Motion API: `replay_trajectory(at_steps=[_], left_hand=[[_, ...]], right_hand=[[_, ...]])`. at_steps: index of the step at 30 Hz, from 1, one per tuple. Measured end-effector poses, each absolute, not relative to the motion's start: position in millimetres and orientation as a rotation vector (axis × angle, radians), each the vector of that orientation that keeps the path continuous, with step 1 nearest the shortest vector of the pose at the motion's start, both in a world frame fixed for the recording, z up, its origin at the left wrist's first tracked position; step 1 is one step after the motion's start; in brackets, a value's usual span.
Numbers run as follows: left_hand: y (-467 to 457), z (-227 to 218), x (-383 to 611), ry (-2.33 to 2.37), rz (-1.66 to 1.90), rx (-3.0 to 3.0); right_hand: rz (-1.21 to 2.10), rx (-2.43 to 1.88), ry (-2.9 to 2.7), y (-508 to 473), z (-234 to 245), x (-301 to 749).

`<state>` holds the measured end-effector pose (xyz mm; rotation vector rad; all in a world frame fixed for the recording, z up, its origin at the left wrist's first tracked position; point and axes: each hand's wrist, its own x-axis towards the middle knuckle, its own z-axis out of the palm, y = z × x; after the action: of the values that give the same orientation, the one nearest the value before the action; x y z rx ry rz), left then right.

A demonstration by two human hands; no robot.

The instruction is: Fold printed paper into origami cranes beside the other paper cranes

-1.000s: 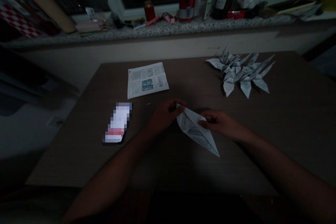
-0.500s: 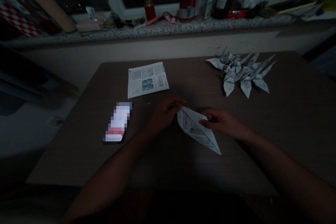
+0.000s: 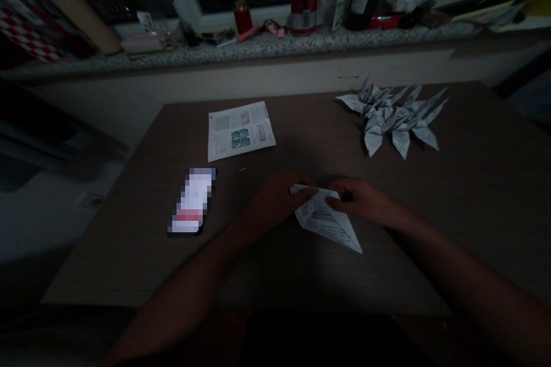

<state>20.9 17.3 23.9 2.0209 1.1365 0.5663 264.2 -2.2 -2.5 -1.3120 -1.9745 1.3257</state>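
A pointed, part-folded piece of printed paper lies on the brown table in front of me. My left hand pinches its upper left end and bends that end over toward the right. Fingers of my right hand press down on the paper's upper right edge, closed against it. The room is dim, so the fold lines are hard to make out.
A heap of several folded paper cranes lies at the table's far right. A flat printed sheet and a phone lie to the left. Beyond the table a stone ledge holds cans, bottles and small clutter.
My left hand has moved right and down, folding the paper's top tip over toward my right hand. The paper now looks shorter at its upper end.
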Motion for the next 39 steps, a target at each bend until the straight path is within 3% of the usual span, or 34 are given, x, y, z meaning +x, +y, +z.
replay_trajectory(at_steps=[11,22,39], left_hand=[[29.7,16.1,8.7,1.027,0.509,1.780],[22.0,14.4,13.9,1.001,0.360,2.066],[42.8,23.2,-6.8,1.018,0.236,1.912]], right_hand=[[1.372,-1.243,-1.946,-3.9,0.6,264.7],[1.378,-1.254,-2.126,-5.3,2.8,256.1],[1.362,-1.177,-2.167,2.0,-1.3,273.1]])
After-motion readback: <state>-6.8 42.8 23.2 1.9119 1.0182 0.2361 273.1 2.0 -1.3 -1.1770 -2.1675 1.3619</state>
